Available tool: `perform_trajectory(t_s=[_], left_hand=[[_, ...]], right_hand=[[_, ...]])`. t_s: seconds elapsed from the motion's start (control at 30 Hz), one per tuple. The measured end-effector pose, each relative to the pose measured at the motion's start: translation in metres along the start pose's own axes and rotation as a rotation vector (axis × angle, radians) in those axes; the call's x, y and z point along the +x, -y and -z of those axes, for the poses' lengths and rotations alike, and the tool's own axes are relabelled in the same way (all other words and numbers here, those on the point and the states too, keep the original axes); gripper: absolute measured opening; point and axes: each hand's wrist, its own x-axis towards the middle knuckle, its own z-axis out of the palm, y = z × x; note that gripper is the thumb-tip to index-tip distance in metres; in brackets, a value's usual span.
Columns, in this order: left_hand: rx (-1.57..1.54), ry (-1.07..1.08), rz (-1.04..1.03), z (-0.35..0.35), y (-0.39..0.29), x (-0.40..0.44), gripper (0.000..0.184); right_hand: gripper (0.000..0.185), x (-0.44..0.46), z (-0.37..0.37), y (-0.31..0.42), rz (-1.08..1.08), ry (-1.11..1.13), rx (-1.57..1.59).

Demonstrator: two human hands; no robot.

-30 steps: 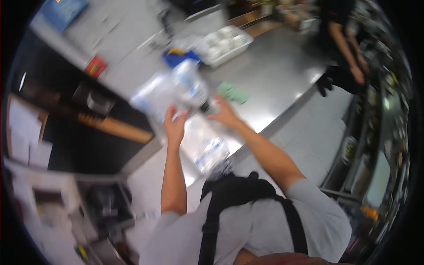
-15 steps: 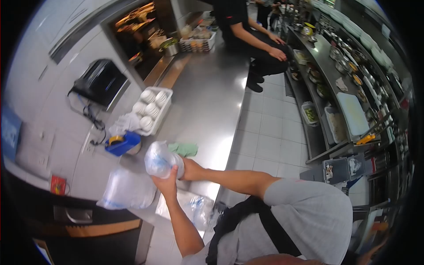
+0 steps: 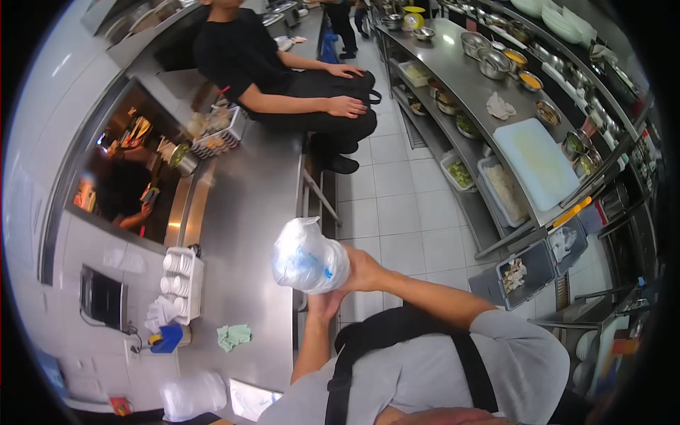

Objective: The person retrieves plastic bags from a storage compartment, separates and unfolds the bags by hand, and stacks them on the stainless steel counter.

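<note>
Raised beside the counter edge is a plastic-wrapped bundle (image 3: 309, 256), whitish with blue print and ribbed like a stack near my fingers. What is inside I cannot make out. My right hand (image 3: 363, 270) wraps the bundle's right side. Below it, my left hand (image 3: 324, 303) grips its underside, partly hidden by the bundle. Another clear plastic bag (image 3: 193, 394) lies on the counter at lower left, near a flat white plastic packet (image 3: 251, 399). A green cloth (image 3: 234, 337) is crumpled on the steel counter (image 3: 244, 234).
A white basket of stacked white cups (image 3: 185, 283) stands by the wall, with a blue tape dispenser (image 3: 167, 338) close by. A person in black (image 3: 255, 71) sits on the counter ahead. Shelving (image 3: 453, 71) with bowls and a cutting board (image 3: 536, 163) lines the right, beside grey bins (image 3: 520, 275).
My view has swung to the right and up. Both hands have carried the plastic-wrapped bundle away from over the counter toward the aisle.
</note>
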Motion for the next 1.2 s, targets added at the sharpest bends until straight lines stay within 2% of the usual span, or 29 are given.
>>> perform_trajectory(t_s=[0.03, 0.17, 0.3, 0.4, 0.53, 0.57, 0.6, 0.67, 0.77, 0.87, 0.9, 1.0, 1.13, 1.2], left_hand=[[0.033, 0.012, 0.017, -0.016, 0.013, 0.028, 0.062], [0.101, 0.049, 0.123, -0.066, 0.031, 0.126, 0.057], [0.201, 0.091, 0.195, -0.119, 0.036, 0.224, 0.052], [0.24, 0.202, 0.306, -0.125, 0.045, 0.32, 0.048], [0.396, 0.284, 0.397, -0.185, 0.036, 0.422, 0.05], [0.468, 0.311, 0.472, -0.191, 0.037, 0.455, 0.05], [0.584, 0.417, 0.474, -0.204, 0.029, 0.481, 0.054], [0.868, 0.426, 0.36, -0.242, 0.009, 0.52, 0.058], [0.933, 0.51, 0.183, -0.28, -0.033, 0.578, 0.06], [0.94, 0.545, 0.078, -0.305, -0.072, 0.64, 0.058], [0.964, 0.513, 0.01, -0.309, -0.081, 0.657, 0.056], [1.109, 0.418, -0.186, -0.312, -0.097, 0.714, 0.054], [1.107, 0.157, -0.169, -0.331, -0.111, 0.758, 0.049], [1.068, 0.053, -0.195, -0.339, -0.116, 0.769, 0.045]], right_hand=[[0.088, 0.003, 0.028, -0.003, 0.027, -0.06, -0.158], [0.081, 0.015, 0.124, 0.0, -0.02, -0.188, -0.169], [0.074, 0.042, 0.208, -0.035, -0.094, -0.352, -0.172], [0.071, 0.072, 0.274, -0.058, -0.156, -0.407, -0.26], [0.067, 0.114, 0.348, -0.057, -0.068, -0.645, -0.251], [0.065, 0.122, 0.368, -0.052, -0.03, -0.679, -0.24], [0.064, 0.13, 0.387, -0.053, 0.03, -0.725, -0.245], [0.066, 0.143, 0.425, -0.043, -0.048, -0.784, -0.379], [0.066, 0.165, 0.485, -0.05, -0.104, -0.83, -0.253], [0.062, 0.202, 0.547, -0.057, -0.075, -0.878, -0.395], [0.057, 0.217, 0.566, -0.056, -0.085, -0.905, -0.413], [0.055, 0.263, 0.636, -0.071, -0.126, -0.792, -0.351], [0.055, 0.353, 0.721, -0.08, -0.062, -0.666, -0.362], [0.057, 0.406, 0.767, -0.099, 0.152, -0.552, -0.419]])
